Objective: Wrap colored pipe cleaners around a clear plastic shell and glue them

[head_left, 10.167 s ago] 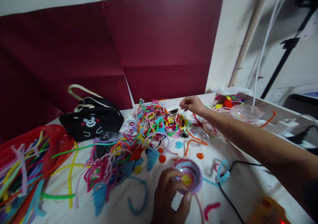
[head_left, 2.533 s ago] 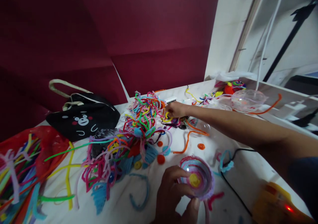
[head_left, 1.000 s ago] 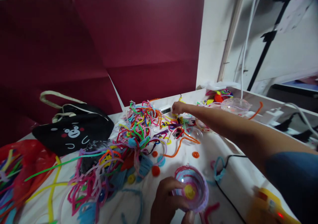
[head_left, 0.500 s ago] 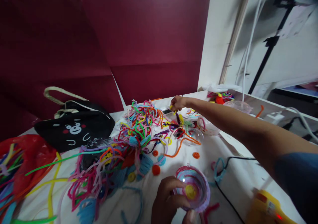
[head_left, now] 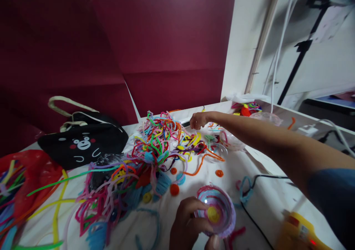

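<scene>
My left hand (head_left: 191, 220) grips the rim of a small round bowl (head_left: 226, 211), lined with pink, blue and purple coils and with a yellow disc at its centre. At the far side of the table, my right hand (head_left: 198, 120) has its fingers bent down close together above the pile's edge; whatever it may hold is hidden. Yellow pieces (head_left: 196, 139) lie just below it, beside a big tangle of coloured pipe cleaners (head_left: 159, 135).
A black bag (head_left: 85, 143) and a red plastic bag (head_left: 36, 180) stand at the left. Orange discs (head_left: 174, 189) lie mid-table. A yellow tool (head_left: 298, 231), a black cable (head_left: 256, 220) and a clear container (head_left: 233, 141) are on the right.
The dark purple and yellow strands that hung below my right hand have dropped onto the pile. That hand has shifted slightly; my left hand and the bowl are nearly unmoved.
</scene>
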Tool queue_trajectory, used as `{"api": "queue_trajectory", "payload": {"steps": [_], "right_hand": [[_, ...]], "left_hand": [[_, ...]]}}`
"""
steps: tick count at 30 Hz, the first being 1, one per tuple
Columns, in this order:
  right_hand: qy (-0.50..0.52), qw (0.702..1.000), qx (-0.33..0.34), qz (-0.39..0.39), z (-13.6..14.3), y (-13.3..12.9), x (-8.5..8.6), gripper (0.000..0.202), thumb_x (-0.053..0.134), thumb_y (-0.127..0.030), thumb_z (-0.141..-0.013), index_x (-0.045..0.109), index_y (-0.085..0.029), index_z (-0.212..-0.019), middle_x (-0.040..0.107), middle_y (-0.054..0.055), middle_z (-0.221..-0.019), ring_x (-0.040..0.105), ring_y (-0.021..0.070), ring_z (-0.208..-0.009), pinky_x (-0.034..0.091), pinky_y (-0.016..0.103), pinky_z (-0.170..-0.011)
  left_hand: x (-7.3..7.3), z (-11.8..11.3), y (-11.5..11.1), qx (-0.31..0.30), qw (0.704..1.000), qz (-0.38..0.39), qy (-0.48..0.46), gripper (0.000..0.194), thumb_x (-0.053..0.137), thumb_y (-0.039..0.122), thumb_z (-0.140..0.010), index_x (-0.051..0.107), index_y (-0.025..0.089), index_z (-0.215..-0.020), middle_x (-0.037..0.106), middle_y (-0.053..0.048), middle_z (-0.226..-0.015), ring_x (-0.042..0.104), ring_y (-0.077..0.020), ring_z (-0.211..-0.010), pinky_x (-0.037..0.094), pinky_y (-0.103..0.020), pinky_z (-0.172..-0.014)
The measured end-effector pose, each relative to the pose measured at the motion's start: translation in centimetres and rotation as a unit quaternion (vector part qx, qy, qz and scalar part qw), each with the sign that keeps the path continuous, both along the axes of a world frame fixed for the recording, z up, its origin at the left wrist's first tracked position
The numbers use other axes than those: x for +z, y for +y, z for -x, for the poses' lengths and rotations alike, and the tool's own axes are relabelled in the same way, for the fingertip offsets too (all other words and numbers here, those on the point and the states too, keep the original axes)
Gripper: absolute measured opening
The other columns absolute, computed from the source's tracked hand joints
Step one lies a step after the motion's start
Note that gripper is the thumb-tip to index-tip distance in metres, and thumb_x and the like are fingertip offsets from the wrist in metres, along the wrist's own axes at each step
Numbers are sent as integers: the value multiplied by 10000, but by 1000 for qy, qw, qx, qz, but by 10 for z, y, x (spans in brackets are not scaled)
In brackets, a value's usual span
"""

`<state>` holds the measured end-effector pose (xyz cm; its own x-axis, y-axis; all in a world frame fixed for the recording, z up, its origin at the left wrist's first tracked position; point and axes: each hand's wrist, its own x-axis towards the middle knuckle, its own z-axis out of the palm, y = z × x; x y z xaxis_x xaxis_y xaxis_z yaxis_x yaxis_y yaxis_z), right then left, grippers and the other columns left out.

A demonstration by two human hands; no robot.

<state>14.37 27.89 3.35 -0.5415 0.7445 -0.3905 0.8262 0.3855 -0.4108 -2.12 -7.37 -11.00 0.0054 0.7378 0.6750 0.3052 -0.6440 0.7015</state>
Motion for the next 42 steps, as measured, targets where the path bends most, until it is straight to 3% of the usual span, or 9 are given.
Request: {"api": "queue_trajectory", "payload": {"steps": [5,12,19,23,27,31,35,39,42], "right_hand": [[-36,996,81,-3,15,-9,-16,420,787,-430,-1085,734,-186,-1423,738,104,-1459,755,317,-1243,674,514,-1031],[-58,985,153,-49,21,-13,-29,429,798,-436,-1074,743,-179,-1413,741,94,-1456,757,327,-1234,679,502,-1013],[66,976,124,-169,-7,-22,3,319,792,-424,-1085,775,-174,-1282,794,88,-1313,781,265,-1143,674,488,-1001],[154,962,79,-210,-16,-38,24,61,788,-172,-987,836,-136,-988,856,40,-963,805,218,-974,592,346,-945],[225,952,35,-203,-15,-50,37,192,684,-44,-894,832,-160,-932,838,5,-823,778,156,-834,544,243,-823],[267,952,25,-147,-14,-60,43,134,689,-142,-994,811,-140,-1050,855,43,-884,754,140,-779,559,231,-740],[252,962,29,-96,-19,-60,42,238,693,-337,-1127,788,-124,-1177,861,93,-1067,779,160,-933,612,260,-835],[138,988,-21,-65,-22,-42,25,367,756,-427,-1111,738,-177,-1379,774,109,-1356,781,255,-1135,684,464,-972],[22,997,-60,-41,-16,-29,1,436,783,-419,-1090,711,-196,-1459,729,121,-1471,759,294,-1226,678,513,-1019]], "left_hand": [[3,-1,-1,1,1000,2,-3,59,680,258,-949,688,316,-946,753,-40,-1098,750,-237,-990,621,-319,-835],[7,-1,-1,10,1000,-6,12,162,681,209,-851,662,332,-956,767,-43,-1088,770,-266,-957,645,-371,-810],[6,-5,0,11,1000,-15,3,141,659,225,-883,643,335,-970,749,-38,-1087,768,-260,-953,632,-359,-773],[3,-5,0,13,1000,-20,9,132,650,222,-902,633,330,-977,735,-49,-1098,756,-265,-933,628,-364,-766],[1,-3,0,2,1000,-18,14,161,640,195,-888,634,325,-982,728,-51,-1115,747,-262,-919,628,-366,-779],[0,-2,0,3,1000,-18,6,145,654,198,-896,630,318,-975,720,-50,-1106,749,-267,-950,637,-377,-815],[2,-2,-1,5,1000,-17,19,142,650,195,-900,624,314,-973,728,-40,-1121,756,-260,-978,649,-379,-847],[2,-2,-2,6,1000,-18,25,146,656,200,-904,632,319,-986,726,-49,-1133,769,-270,-974,657,-380,-812],[0,-3,-2,7,1000,-9,18,138,637,210,-910,628,323,-990,718,-44,-1137,762,-260,-947,639,-358,-756]]}}
